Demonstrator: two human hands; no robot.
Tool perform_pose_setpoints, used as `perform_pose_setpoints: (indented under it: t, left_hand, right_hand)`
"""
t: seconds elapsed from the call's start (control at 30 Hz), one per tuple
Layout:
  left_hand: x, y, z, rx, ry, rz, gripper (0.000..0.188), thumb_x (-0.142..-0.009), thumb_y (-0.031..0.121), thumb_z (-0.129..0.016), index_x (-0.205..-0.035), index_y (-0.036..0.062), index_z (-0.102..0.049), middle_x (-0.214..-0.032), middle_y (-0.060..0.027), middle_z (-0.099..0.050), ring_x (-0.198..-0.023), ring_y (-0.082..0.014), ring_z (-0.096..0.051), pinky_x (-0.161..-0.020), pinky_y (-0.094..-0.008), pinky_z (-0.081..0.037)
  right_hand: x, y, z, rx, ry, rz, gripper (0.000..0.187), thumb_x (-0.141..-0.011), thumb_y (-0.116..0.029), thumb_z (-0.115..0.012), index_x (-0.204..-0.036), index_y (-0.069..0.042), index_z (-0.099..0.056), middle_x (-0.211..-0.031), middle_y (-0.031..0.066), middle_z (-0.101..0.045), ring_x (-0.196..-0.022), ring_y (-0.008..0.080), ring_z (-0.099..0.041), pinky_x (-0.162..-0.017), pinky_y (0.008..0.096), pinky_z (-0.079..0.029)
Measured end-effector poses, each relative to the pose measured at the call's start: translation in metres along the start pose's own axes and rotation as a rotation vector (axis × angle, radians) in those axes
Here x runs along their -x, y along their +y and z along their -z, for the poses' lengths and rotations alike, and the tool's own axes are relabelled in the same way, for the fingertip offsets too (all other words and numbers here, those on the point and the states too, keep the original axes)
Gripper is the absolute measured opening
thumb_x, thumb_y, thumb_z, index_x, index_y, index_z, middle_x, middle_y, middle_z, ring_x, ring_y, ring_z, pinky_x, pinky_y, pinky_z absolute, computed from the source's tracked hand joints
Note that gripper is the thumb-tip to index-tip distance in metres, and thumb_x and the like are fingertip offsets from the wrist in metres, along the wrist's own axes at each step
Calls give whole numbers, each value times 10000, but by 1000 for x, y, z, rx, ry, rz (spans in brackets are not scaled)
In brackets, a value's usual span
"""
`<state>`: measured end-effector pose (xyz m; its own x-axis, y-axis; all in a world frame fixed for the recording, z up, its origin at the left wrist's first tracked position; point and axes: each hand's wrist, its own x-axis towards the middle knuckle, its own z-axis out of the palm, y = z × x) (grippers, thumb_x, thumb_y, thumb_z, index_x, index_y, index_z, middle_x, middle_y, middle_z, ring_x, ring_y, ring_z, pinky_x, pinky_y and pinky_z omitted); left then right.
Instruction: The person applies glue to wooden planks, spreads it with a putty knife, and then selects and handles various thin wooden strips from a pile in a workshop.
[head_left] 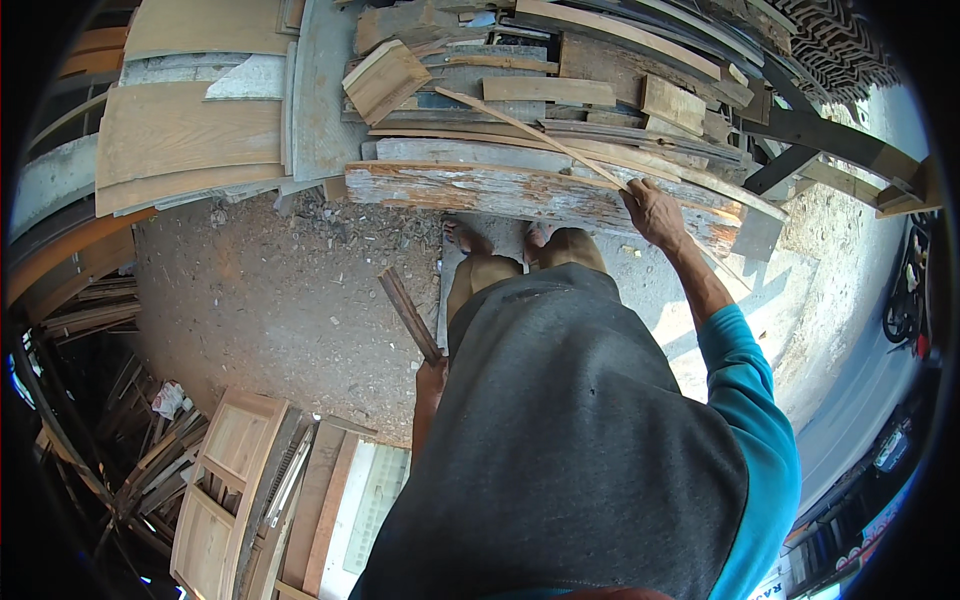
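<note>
My left hand (pixel 430 380) hangs low at my left side, its fingers wrapped round the end of a short, dark brown wooden piece (pixel 405 312) that tilts up and away to the left. With my arm stretched out to the right, my right hand (pixel 655 212) grips a long, thin, pale wooden strip (pixel 530 132). That strip slants across the far pile of boards, and a thin length also shows beyond the hand toward the lower right. Just beneath it lies a thick plank (pixel 450 190) with flaking white paint.
Stacked scrap boards (pixel 600 90) fill the far side. Large flat panels (pixel 190 130) lie at far left. Panelled wooden doors (pixel 225 480) and loose offcuts (pixel 170 465) stand at near left. A dark timber frame (pixel 840 140) stands at far right. Debris covers the ground (pixel 270 310).
</note>
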<state>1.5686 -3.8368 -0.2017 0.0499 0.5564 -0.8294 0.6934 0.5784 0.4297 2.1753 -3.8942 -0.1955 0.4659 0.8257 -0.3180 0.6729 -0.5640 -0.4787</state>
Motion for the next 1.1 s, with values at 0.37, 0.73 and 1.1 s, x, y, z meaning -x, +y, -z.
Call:
perform_pose_setpoints:
  t: [0.37,0.73,1.1]
  left_hand:
    - [-3,5,-16,86,16,70,475,-956,292,-645,-1310,-25,-634,-1174,-177,-714,-1114,-258,-663,-970,-354,-481]
    - [-3,27,5,-131,155,-10,372,-931,384,-621,-1079,46,-673,-981,-201,-714,-979,-361,-685,-855,-466,-510]
    - [26,-43,-24,254,138,184,391,-941,192,-644,-1287,10,-652,-990,-88,-701,-894,-175,-650,-840,-324,-495]
  right_hand:
    - [-15,-6,7,2,31,98,276,-1020,-322,-583,-1039,-50,-626,-991,227,-640,-873,469,-648,-726,534,-509]
    - [-22,22,-34,50,-64,80,447,-1051,-349,-543,-1205,64,-619,-1075,309,-634,-1020,483,-626,-808,522,-481]
    - [-42,22,-1,73,166,180,228,-888,-179,-718,-1067,-58,-643,-1020,194,-621,-948,419,-610,-808,496,-491]
